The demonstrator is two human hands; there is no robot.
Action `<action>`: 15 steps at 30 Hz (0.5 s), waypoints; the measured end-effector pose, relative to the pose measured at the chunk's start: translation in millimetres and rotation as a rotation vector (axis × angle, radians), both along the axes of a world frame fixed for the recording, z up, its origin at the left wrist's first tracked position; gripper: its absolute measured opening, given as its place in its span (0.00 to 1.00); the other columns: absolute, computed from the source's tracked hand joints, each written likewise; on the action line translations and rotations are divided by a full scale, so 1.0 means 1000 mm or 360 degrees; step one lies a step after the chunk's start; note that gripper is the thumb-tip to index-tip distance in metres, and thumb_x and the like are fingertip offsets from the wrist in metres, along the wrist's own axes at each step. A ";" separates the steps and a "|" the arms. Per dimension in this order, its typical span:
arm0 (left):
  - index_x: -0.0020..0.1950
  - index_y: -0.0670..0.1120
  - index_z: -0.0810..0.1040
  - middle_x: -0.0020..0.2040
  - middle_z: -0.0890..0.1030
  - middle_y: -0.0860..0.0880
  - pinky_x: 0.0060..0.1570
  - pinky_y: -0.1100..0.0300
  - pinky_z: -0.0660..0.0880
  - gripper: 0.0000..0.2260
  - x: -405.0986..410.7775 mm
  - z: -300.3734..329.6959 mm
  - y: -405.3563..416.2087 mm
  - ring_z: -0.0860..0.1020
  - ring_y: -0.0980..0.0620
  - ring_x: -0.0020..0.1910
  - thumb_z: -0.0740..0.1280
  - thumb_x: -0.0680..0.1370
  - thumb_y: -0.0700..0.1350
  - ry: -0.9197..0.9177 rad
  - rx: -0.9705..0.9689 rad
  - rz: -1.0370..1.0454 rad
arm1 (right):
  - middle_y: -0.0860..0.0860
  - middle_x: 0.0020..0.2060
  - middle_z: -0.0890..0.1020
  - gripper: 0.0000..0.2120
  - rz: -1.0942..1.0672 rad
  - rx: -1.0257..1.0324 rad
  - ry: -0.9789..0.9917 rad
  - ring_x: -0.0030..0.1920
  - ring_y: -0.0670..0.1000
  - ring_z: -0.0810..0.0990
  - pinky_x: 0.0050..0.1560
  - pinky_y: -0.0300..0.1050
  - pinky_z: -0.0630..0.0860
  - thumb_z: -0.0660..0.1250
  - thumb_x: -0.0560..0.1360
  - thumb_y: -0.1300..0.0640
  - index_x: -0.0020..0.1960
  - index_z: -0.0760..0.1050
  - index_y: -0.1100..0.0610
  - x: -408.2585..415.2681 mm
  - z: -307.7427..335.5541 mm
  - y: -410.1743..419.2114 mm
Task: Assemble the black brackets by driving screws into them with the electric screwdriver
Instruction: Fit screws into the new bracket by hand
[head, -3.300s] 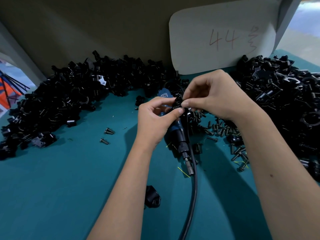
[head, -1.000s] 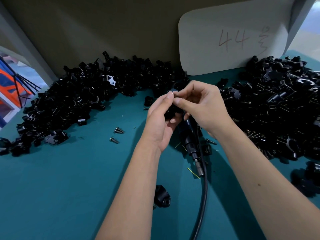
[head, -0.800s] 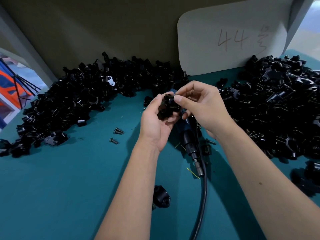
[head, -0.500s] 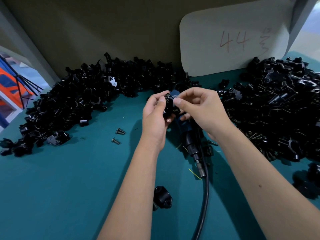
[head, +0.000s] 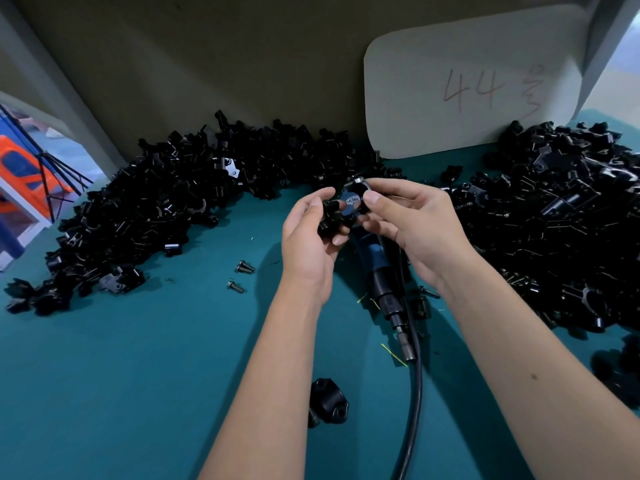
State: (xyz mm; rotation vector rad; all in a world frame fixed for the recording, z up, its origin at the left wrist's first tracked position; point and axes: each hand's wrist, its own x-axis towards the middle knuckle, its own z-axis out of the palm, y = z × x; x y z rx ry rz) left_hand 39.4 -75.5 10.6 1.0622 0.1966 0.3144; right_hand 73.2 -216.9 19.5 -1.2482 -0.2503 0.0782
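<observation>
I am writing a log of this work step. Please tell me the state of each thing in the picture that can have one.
left hand: grips a black bracket
right hand: pinches a bracket piece
electric screwdriver: lying on the table, not held
two loose screws: lying on the table
single bracket: lying alone near the cable

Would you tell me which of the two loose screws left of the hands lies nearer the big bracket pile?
The upper screw; the other screw lies nearer the camera.

Black bracket [head: 330,216] — pinched above screwdriver [head: 375,258]
</observation>
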 end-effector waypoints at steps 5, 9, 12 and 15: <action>0.45 0.45 0.76 0.39 0.80 0.49 0.30 0.63 0.67 0.12 0.001 0.001 -0.003 0.72 0.54 0.32 0.60 0.86 0.42 0.0061 0.0101 0.0079 | 0.57 0.45 0.88 0.10 -0.0050 -0.0251 -0.0223 0.39 0.53 0.86 0.45 0.42 0.83 0.76 0.76 0.65 0.56 0.86 0.56 0.001 0.000 -0.002; 0.44 0.47 0.73 0.40 0.78 0.49 0.36 0.60 0.68 0.11 0.001 0.000 -0.003 0.73 0.53 0.37 0.60 0.87 0.44 0.0094 0.0225 0.0083 | 0.53 0.45 0.89 0.10 -0.0026 -0.0462 -0.0334 0.40 0.52 0.87 0.46 0.44 0.83 0.78 0.75 0.61 0.55 0.87 0.52 0.002 -0.003 -0.003; 0.45 0.47 0.73 0.42 0.78 0.50 0.43 0.55 0.71 0.11 0.002 -0.002 -0.002 0.74 0.50 0.41 0.60 0.87 0.46 0.0114 0.0344 0.0071 | 0.51 0.45 0.89 0.11 -0.0042 -0.0558 -0.0394 0.41 0.54 0.88 0.47 0.49 0.85 0.79 0.74 0.59 0.56 0.87 0.52 0.003 -0.005 -0.002; 0.47 0.48 0.74 0.42 0.79 0.51 0.44 0.55 0.72 0.10 0.003 -0.004 0.000 0.75 0.51 0.43 0.59 0.87 0.46 0.0109 0.0399 0.0082 | 0.51 0.45 0.89 0.11 -0.0066 -0.0580 -0.0442 0.42 0.53 0.88 0.45 0.46 0.85 0.79 0.74 0.60 0.56 0.87 0.52 0.003 -0.006 -0.002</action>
